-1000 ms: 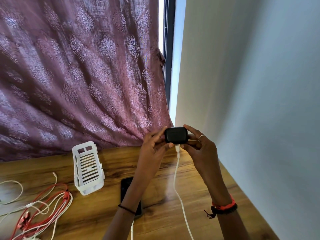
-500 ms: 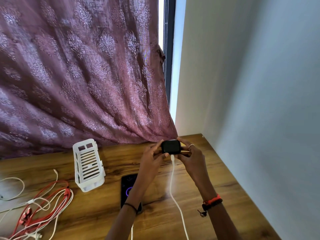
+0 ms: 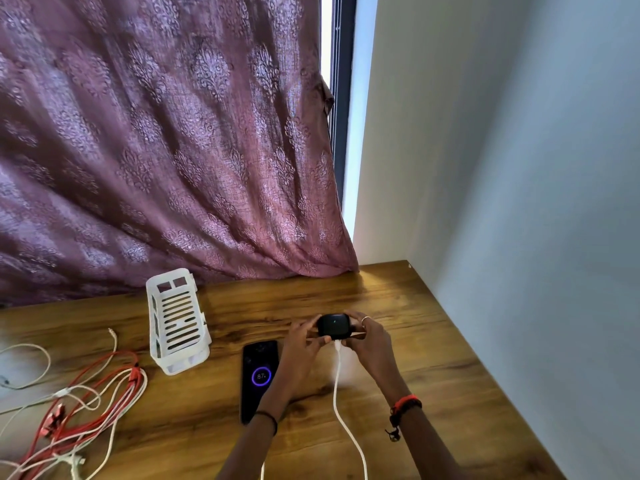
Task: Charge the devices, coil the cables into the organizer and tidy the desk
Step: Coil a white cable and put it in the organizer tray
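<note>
Black charging case (image 3: 334, 326), white cable (image 3: 337, 386) entering its near edge, pinched between our left hand (image 3: 304, 342) and right hand (image 3: 372, 341) just over the desk (image 3: 433, 358); we should set it flat, plug unstrained.

Left hand (image 3: 304, 342), right hand (image 3: 373, 344), fingers (image 3: 364, 323) curled.

The desk (image 3: 433, 375) is brown wood with dark grain and a soft shine. The curtain (image 3: 173, 150) in the upper left is purple woven cloth with a shiny print. The organizer (image 3: 176, 320) is white plastic. The phone (image 3: 259, 358) looks like glossy black glass. The small case (image 3: 334, 325) is smooth black plastic. The wall (image 3: 519, 168) at right is matt.
</note>
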